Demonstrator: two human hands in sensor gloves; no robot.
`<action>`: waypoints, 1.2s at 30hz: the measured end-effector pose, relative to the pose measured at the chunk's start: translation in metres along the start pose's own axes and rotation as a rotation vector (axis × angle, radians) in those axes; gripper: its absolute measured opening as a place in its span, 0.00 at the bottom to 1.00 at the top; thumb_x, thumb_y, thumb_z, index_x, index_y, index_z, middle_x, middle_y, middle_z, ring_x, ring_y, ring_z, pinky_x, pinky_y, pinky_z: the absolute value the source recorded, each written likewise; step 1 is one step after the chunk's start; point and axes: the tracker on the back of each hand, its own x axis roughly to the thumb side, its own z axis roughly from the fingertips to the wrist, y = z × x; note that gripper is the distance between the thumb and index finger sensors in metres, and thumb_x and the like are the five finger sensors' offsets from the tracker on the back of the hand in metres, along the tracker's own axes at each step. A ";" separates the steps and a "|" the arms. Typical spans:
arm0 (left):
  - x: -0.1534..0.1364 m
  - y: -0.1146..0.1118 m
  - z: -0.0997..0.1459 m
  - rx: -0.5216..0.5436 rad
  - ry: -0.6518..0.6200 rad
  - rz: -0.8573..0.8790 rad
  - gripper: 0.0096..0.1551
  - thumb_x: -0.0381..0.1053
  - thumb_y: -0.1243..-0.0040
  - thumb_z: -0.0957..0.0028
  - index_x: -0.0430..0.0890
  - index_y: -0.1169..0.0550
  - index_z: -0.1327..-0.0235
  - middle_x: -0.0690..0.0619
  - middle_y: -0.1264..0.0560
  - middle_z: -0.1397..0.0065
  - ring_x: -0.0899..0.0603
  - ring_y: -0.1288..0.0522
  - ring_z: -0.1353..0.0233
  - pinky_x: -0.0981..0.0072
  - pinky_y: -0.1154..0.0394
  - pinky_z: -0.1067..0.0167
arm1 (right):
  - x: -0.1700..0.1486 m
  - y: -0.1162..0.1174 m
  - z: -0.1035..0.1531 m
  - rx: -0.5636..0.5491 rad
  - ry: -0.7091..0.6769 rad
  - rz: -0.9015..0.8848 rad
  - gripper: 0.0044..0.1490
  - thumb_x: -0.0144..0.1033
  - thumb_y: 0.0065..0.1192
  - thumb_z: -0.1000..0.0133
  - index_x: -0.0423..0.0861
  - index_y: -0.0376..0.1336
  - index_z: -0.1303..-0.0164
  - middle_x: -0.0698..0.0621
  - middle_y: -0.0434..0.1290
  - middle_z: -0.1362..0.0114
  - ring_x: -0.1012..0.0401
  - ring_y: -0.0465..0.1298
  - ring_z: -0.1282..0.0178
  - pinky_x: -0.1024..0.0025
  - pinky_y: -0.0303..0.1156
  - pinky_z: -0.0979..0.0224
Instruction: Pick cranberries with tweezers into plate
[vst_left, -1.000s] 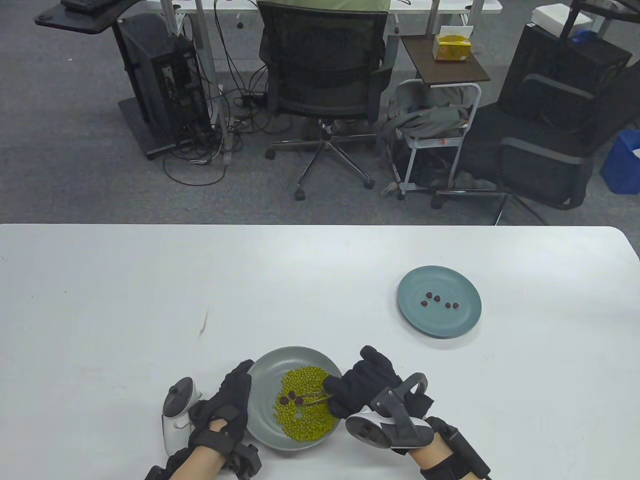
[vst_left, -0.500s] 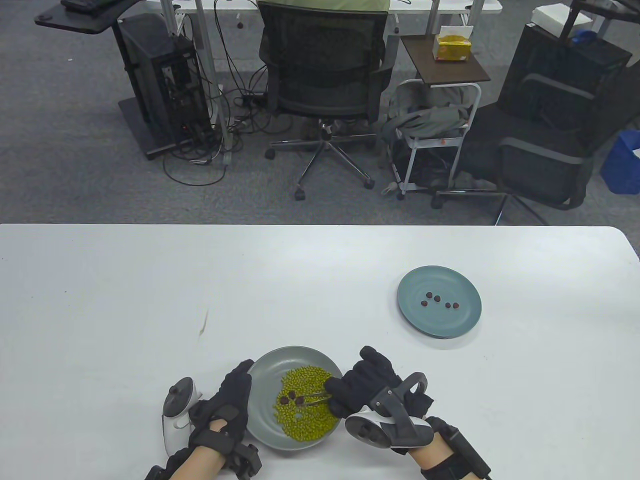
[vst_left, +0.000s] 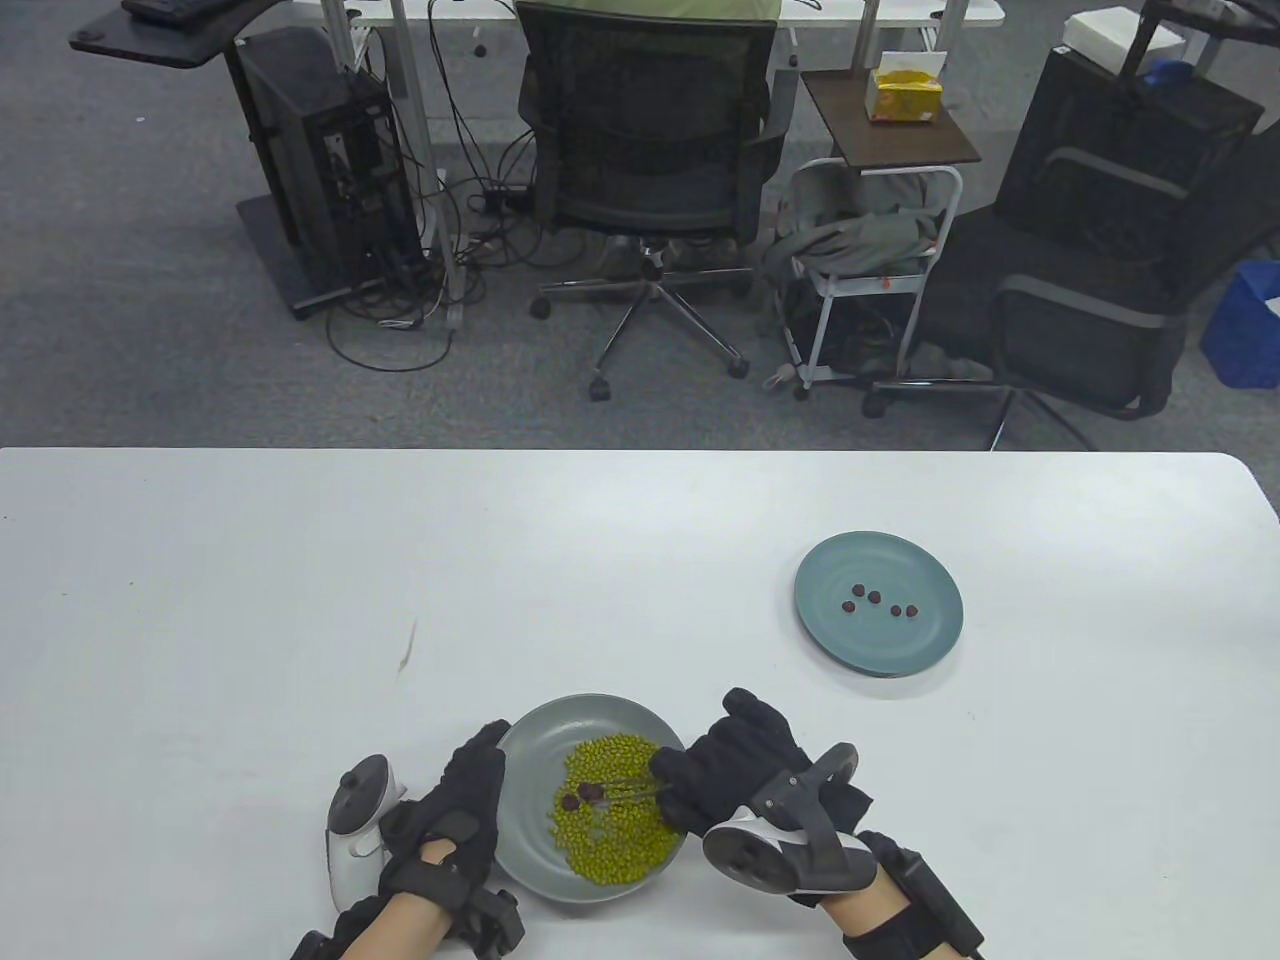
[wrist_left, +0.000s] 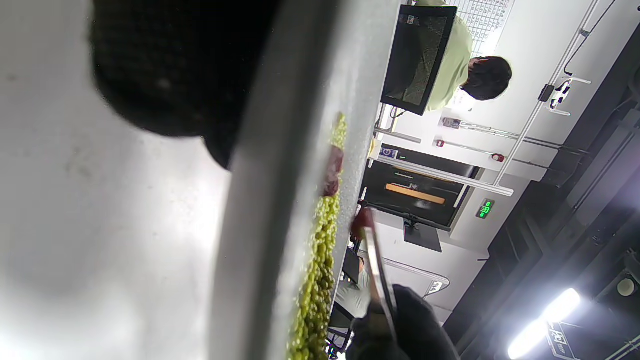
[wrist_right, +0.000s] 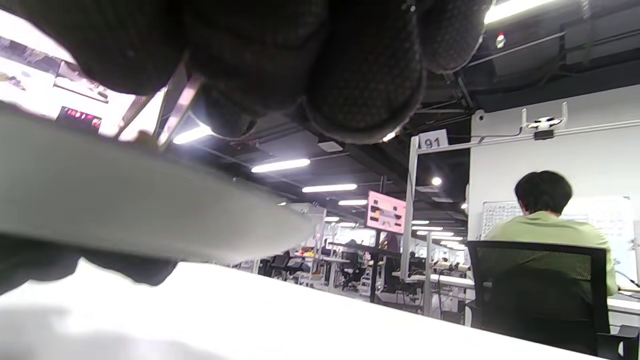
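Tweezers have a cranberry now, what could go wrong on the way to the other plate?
1. The tweezers pinch a cranberry only at their very tip, so it may slip out during the carry to the blue plate, which sits apart, off to the right.
2. Green beans crowd around the remaining cranberries, so one could stick and come along.
3. The left hand rests against the grey plate; if it lets go, that plate may shift.

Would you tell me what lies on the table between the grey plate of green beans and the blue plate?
Only bare white table lies between grey plate and blue plate, per the table view.
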 end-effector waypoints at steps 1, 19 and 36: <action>0.000 0.000 0.000 0.000 0.000 -0.001 0.34 0.57 0.57 0.43 0.47 0.48 0.28 0.45 0.34 0.31 0.39 0.12 0.58 0.58 0.13 0.68 | -0.004 -0.003 0.000 -0.005 0.011 0.004 0.29 0.60 0.59 0.59 0.59 0.72 0.51 0.65 0.77 0.61 0.63 0.77 0.51 0.54 0.57 0.22; 0.001 0.000 -0.001 0.001 -0.014 -0.005 0.34 0.57 0.57 0.43 0.47 0.48 0.28 0.45 0.34 0.31 0.39 0.12 0.58 0.58 0.13 0.68 | -0.225 0.035 0.039 0.304 0.899 0.296 0.29 0.59 0.60 0.58 0.59 0.72 0.50 0.65 0.77 0.61 0.62 0.77 0.51 0.53 0.57 0.22; 0.004 0.002 0.000 0.007 -0.032 -0.005 0.34 0.57 0.57 0.43 0.47 0.48 0.28 0.45 0.34 0.31 0.39 0.12 0.57 0.58 0.13 0.68 | -0.238 0.068 0.024 0.403 0.978 0.385 0.30 0.60 0.58 0.58 0.60 0.70 0.48 0.66 0.76 0.59 0.63 0.77 0.49 0.54 0.57 0.21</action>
